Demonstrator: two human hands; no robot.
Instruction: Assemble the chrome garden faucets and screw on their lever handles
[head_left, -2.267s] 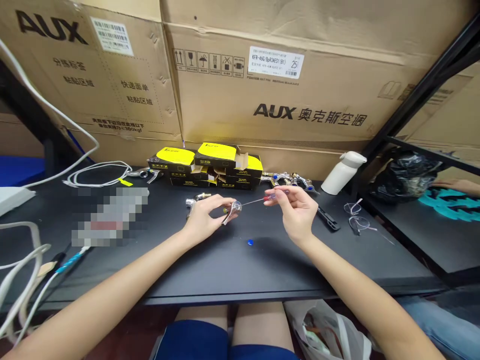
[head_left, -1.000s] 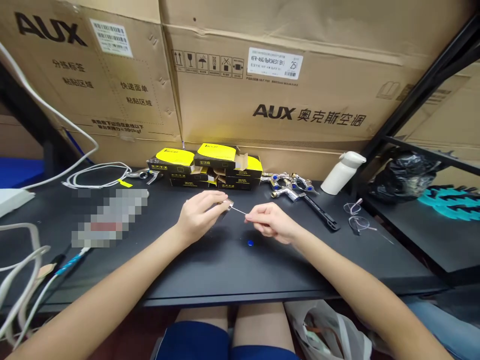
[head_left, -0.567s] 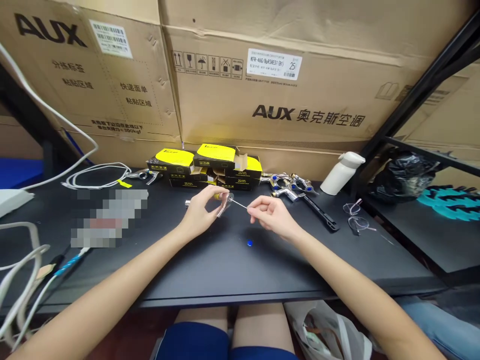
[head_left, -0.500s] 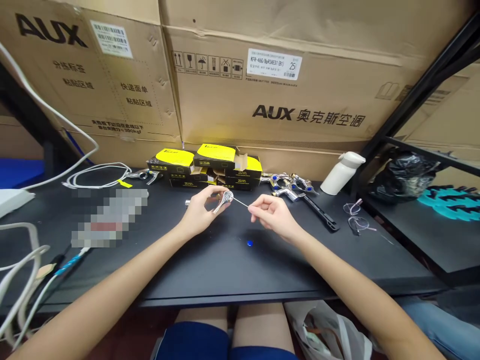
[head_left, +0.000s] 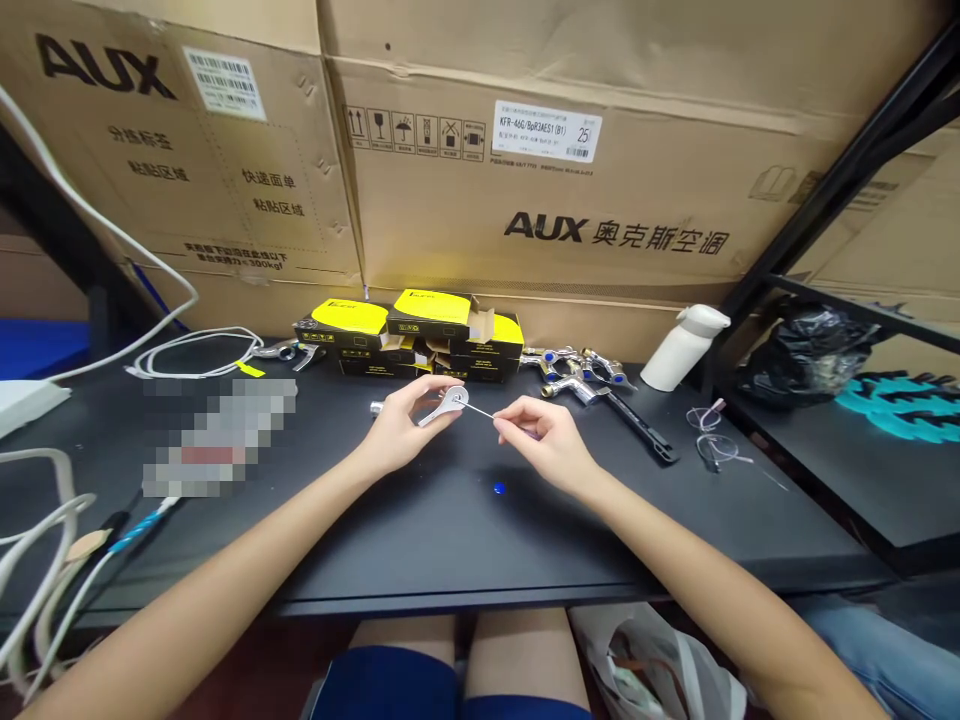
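Since the earlier frame, both hands have sunk slightly toward the worktop [head_left: 420,540]. Left hand [head_left: 401,432] grips a small metal part [head_left: 445,405]; right hand [head_left: 544,448] pinches a thin needle [head_left: 480,412] entering it, above a blue cap [head_left: 499,488].

we see a black surface [head_left: 450,540] carrying yellow boxes [head_left: 412,335], a white bottle [head_left: 682,347], metal spray guns [head_left: 577,368], a white cable [head_left: 195,350], glasses [head_left: 712,432] and a blue bead [head_left: 499,489].
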